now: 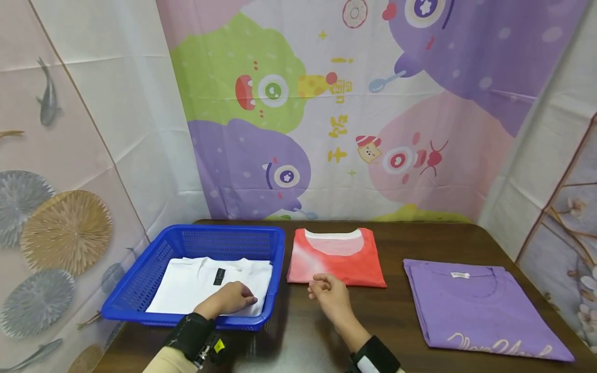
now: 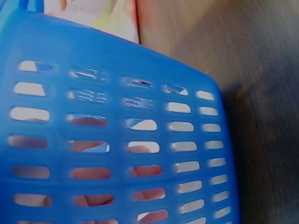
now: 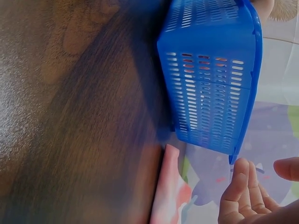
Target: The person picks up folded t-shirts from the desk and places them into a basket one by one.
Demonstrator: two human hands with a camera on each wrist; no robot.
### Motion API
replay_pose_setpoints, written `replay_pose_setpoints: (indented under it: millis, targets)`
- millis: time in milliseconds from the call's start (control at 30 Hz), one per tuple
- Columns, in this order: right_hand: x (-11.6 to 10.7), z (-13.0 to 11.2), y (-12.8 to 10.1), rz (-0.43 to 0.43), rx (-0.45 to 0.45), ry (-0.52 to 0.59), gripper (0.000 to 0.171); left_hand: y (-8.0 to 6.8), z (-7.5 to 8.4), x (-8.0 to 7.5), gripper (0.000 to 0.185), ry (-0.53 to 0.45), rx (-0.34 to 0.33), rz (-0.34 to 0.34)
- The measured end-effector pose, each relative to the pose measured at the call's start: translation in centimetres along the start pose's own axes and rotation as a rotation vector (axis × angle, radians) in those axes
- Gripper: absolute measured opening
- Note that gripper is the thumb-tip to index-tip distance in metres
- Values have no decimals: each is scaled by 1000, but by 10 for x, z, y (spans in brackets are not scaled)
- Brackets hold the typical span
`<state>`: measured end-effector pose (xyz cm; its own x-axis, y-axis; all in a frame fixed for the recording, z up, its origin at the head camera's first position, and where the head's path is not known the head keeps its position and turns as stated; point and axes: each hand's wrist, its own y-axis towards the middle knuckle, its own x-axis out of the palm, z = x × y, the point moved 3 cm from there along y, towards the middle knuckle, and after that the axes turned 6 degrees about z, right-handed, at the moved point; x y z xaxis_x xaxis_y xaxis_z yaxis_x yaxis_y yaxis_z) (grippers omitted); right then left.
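A folded white T-shirt (image 1: 182, 284) with a dark neck label lies flat in a blue plastic basket (image 1: 228, 243). My left hand (image 1: 227, 299) reaches over the basket's near rim, its bent fingers at the shirt's lower right; whether they touch the cloth I cannot tell. In the left wrist view, the slotted basket wall (image 2: 112, 112) hides most of that hand. Right of the basket, my right hand (image 1: 332, 299) hovers with loosely curled fingers and holds nothing. Just beyond it lies a folded red and white T-shirt (image 1: 356, 267). The right wrist view shows the right hand's fingers (image 3: 240, 186) apart from the basket.
A folded purple T-shirt (image 1: 471, 305) with pale lettering lies at the right of the dark wooden table (image 1: 298, 331). Behind the table hangs a cartoon-printed cloth (image 1: 336, 197), and patterned cloths hang on both sides.
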<state>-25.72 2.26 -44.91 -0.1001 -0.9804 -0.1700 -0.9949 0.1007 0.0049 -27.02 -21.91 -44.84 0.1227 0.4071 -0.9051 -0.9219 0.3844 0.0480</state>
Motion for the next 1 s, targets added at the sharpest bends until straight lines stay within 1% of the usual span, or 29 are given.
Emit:
replay_pose_setpoints:
  millis: [100, 200, 433, 567, 667, 800, 900, 1000]
  targets:
    - [-2, 0, -1, -1, -4, -1, 26, 0, 3, -2, 22, -21, -16, 23]
    - [-3, 0, -2, 0, -8, -6, 25, 0, 9, -5, 23, -78, -52, 75]
    - [-9, 2, -4, 16, -24, -27, 26, -2, 31, -16, 21, -165, -132, 276]
    - [-16, 4, -7, 30, -56, -68, 28, -5, 50, -19, 18, -214, -150, 375]
    - [-21, 8, -10, 41, -62, -100, 31, -5, 64, -21, 19, -237, -127, 447]
    - [-28, 15, -10, 54, -43, -116, 34, -3, 85, -20, 24, -265, -69, 544]
    - [-32, 19, -7, 74, -12, -119, 36, 0, 104, -15, 29, -288, -32, 610]
    - [-38, 22, -2, 103, 50, -106, 37, 5, 126, -7, 31, -333, 9, 665]
